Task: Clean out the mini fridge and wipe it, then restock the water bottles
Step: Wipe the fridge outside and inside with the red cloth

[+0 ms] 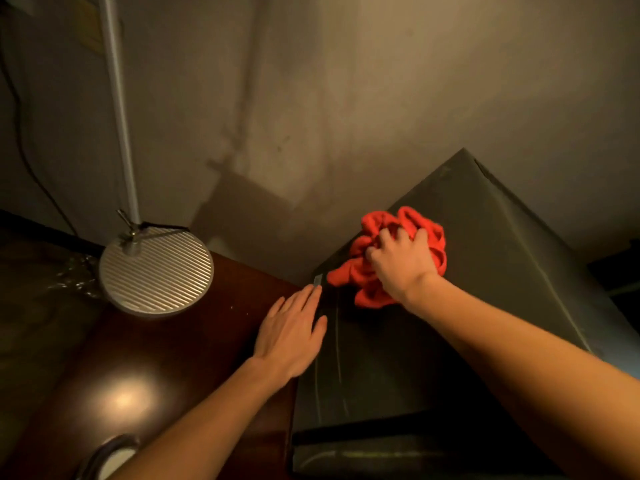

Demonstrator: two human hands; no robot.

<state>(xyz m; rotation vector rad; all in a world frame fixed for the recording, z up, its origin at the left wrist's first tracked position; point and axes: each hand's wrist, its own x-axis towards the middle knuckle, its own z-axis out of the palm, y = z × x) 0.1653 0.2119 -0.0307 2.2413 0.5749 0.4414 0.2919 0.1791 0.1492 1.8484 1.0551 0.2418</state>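
Both hands are on the mini fridge [433, 323]. Our right hand [401, 263] presses down on a bunched red cloth [367, 271], fingers curled into its folds, on the dark fridge top near its far left corner. Our left hand [292, 336] lies flat with straight fingers along the fridge's left edge, holding nothing. Left of the fridge sits a dark wooden desk [166, 358], and on it stands the ribbed round base of a lamp [156, 270], its white pole rising along the wall.
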